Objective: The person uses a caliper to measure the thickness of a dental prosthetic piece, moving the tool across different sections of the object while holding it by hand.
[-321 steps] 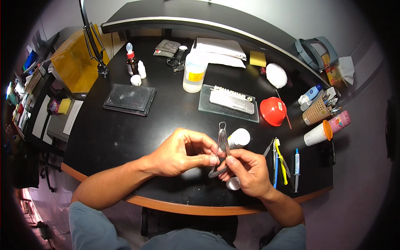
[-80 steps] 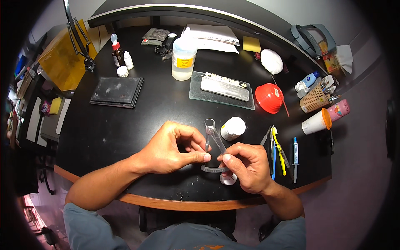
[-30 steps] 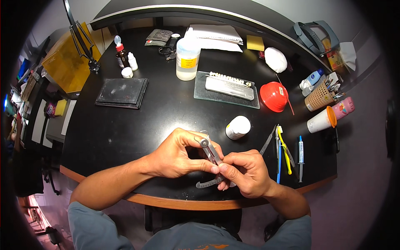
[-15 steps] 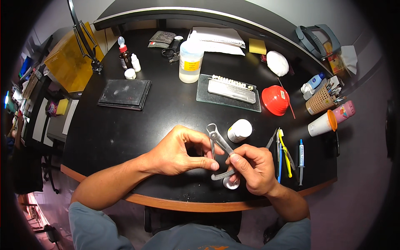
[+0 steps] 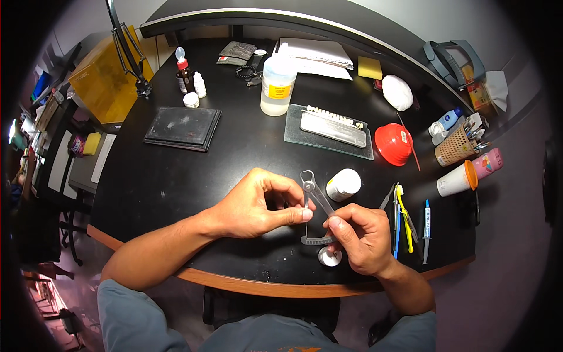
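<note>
Both hands hold a small metal caliper gauge (image 5: 314, 208) just above the black bench (image 5: 176, 176), in front of the white pill bottle (image 5: 343, 184). The left hand (image 5: 255, 205) pinches one leg between thumb and fingertips. The right hand (image 5: 360, 237) closes its thumb and fingers on the other leg, just above a small white jar (image 5: 329, 257).
</note>
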Tool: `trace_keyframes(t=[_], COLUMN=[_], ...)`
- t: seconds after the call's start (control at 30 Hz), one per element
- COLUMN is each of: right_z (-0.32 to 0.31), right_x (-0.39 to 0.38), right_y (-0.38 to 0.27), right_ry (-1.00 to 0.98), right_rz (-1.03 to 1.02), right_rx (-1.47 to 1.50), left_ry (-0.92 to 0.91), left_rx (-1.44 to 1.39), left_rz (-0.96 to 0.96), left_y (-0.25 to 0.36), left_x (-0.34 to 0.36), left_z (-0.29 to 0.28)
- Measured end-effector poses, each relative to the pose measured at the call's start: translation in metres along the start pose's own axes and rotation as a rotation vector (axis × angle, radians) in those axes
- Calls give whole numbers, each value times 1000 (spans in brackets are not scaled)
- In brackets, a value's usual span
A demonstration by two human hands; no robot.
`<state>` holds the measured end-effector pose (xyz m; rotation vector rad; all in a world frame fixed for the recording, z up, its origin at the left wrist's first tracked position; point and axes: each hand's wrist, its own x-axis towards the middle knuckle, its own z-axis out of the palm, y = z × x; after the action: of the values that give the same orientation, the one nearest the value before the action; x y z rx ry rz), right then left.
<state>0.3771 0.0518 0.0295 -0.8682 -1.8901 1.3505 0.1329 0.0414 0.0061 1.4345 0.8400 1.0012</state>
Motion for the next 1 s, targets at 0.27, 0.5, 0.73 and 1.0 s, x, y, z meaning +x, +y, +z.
trace_keyframes(t=[0.27, 0.5, 0.73, 1.0], right_z=[1, -1, -2, 0], right_x=[0, -1, 0, 0], right_y=[0, -1, 0, 0], right_ry=[14, 1, 7, 18], right_rz=[-152, -24, 41, 43], right_rx=[-186, -55, 34, 40], left_ry=[-1, -12, -3, -3], left_rx=[-14, -211, -165, -150], left_rz=[-28, -94, -70, -56], left_y=[2, 7, 7, 4], left_x=[-1, -1, -1, -2], left_z=[-1, 1, 0, 0])
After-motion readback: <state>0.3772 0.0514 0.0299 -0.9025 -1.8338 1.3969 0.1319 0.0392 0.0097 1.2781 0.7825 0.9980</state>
